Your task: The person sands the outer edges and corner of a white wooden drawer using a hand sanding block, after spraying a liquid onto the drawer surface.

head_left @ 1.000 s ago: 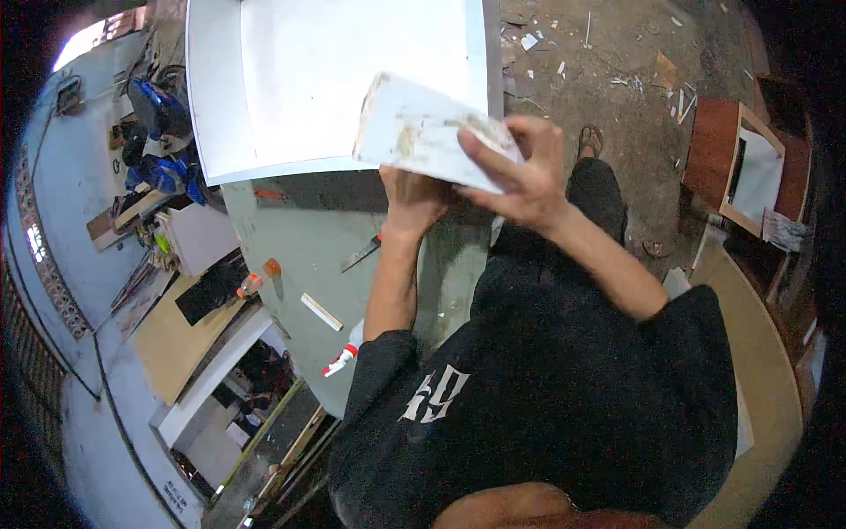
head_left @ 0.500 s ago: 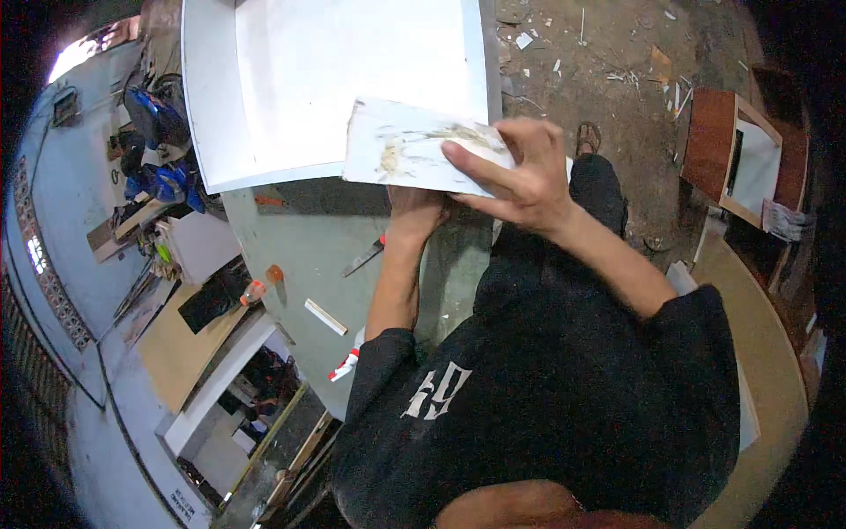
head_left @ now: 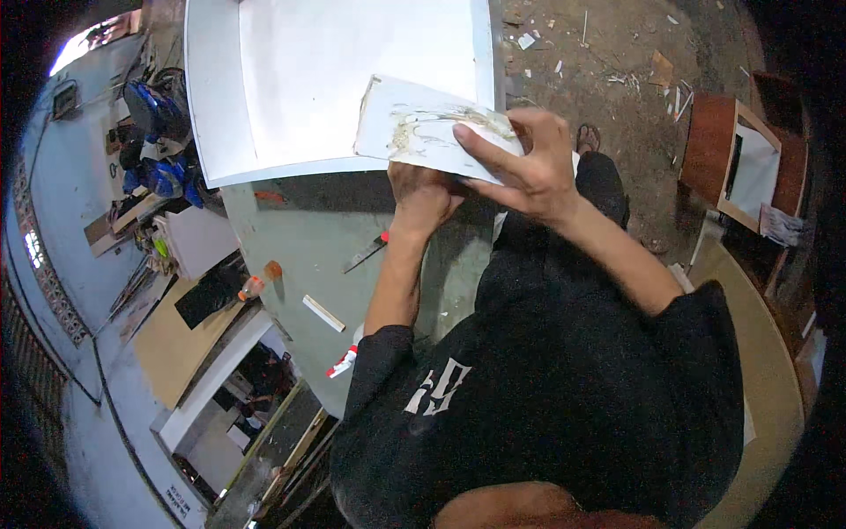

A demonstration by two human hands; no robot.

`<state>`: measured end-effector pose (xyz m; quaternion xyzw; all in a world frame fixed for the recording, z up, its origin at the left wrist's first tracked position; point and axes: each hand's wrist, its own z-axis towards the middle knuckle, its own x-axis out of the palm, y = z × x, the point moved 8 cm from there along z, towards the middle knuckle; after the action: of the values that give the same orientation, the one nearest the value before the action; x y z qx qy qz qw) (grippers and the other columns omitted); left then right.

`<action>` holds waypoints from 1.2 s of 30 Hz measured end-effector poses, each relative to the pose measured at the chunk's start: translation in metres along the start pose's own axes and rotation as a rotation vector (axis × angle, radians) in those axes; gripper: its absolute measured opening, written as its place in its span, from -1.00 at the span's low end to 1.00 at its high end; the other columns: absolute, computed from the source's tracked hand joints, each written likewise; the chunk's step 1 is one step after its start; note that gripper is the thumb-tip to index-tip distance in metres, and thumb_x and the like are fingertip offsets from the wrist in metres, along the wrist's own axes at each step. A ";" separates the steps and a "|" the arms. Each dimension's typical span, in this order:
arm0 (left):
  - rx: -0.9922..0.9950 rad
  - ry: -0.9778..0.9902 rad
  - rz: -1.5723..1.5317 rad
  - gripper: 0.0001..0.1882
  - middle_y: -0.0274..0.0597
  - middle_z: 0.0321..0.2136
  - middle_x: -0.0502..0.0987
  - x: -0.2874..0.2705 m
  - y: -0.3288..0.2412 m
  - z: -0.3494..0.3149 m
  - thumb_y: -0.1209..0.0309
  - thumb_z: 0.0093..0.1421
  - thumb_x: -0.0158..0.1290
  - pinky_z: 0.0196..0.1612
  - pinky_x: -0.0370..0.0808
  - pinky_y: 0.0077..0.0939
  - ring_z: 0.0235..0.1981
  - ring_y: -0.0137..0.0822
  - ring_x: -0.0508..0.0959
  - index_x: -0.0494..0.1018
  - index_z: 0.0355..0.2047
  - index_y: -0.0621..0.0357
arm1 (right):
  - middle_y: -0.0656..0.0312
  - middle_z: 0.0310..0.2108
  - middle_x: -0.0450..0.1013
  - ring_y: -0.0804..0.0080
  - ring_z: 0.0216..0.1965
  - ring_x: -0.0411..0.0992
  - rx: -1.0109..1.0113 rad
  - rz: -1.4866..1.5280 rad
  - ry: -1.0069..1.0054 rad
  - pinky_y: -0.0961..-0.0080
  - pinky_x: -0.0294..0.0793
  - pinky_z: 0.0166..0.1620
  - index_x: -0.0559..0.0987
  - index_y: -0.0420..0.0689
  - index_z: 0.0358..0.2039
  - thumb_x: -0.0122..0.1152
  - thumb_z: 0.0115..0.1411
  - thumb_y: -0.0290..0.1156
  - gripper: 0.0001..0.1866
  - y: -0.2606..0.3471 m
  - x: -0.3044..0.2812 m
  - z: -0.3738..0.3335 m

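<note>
A small white board with brownish, glue-like smears on its face is tilted up in front of me. My right hand grips its right end, thumb flat on the smeared face and fingers round the edge. Below the board's lower edge, my left hand is closed; its fingertips and anything in them are hidden behind the board. A blade with a red end lies on the green tabletop beside my left forearm. A short white strip and a red-and-white object lie nearer.
Beyond the board, a large white open box-like panel with raised sides covers the table's far part. An orange-brown block and a bottle are at left. Scraps litter the floor; a brown wooden cabinet stands at right.
The board has shifted slightly up and to the right, with my right hand still on it. My left hand has turned a little, showing more below the edge.
</note>
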<state>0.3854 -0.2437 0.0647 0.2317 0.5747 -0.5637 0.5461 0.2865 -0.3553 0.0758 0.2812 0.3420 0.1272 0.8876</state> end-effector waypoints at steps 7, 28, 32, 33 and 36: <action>0.128 0.157 0.024 -0.41 -0.37 -0.10 0.63 0.000 -0.023 0.030 0.39 -0.23 0.31 0.25 0.25 -0.12 -0.02 -0.34 0.57 0.56 -0.06 -0.01 | -0.08 -0.35 0.37 0.01 -0.35 0.40 0.189 -0.224 -0.136 0.15 0.41 -0.25 0.57 0.13 0.12 0.21 0.17 0.14 -0.43 -0.125 -0.001 0.140; 0.066 -0.169 -0.012 -0.48 -0.29 -0.21 0.65 0.003 0.001 0.003 0.12 -0.20 0.37 -0.02 0.46 -0.27 -0.18 -0.21 0.62 0.61 -0.18 -0.03 | 0.18 -0.35 0.37 0.20 -0.27 0.33 0.055 -0.121 -0.065 0.24 0.35 -0.16 0.50 0.38 0.19 0.35 0.03 0.08 -0.35 -0.021 0.003 0.015; 0.113 -0.009 0.018 -0.52 -0.32 -0.27 0.68 -0.001 -0.030 0.034 0.04 -0.08 0.32 -0.03 0.44 -0.34 -0.31 -0.33 0.64 0.62 -0.18 -0.02 | -0.07 -0.34 0.38 0.04 -0.31 0.38 0.295 -0.169 -0.222 0.14 0.39 -0.20 0.53 0.12 0.17 0.23 0.16 0.15 -0.37 -0.149 -0.003 0.123; 0.102 -0.007 0.023 -0.52 -0.32 -0.26 0.68 -0.001 -0.028 0.033 0.04 -0.08 0.32 -0.03 0.43 -0.34 -0.30 -0.33 0.64 0.62 -0.18 -0.01 | -0.08 -0.35 0.38 0.02 -0.30 0.39 0.236 -0.202 -0.225 0.16 0.41 -0.20 0.54 0.12 0.16 0.21 0.18 0.13 -0.40 -0.152 -0.005 0.142; 0.127 -0.053 0.036 -0.49 -0.28 -0.36 0.68 -0.003 -0.030 0.035 0.06 -0.17 0.36 -0.05 0.42 -0.34 -0.36 -0.34 0.64 0.64 -0.22 0.04 | 0.02 -0.38 0.37 0.13 -0.33 0.39 0.290 -0.050 -0.093 0.28 0.42 -0.23 0.58 0.14 0.12 0.31 0.12 0.06 -0.43 -0.164 0.015 0.107</action>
<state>0.3727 -0.2815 0.0871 0.2613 0.5189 -0.5953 0.5551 0.3752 -0.5258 0.0368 0.4035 0.3222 0.0412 0.8554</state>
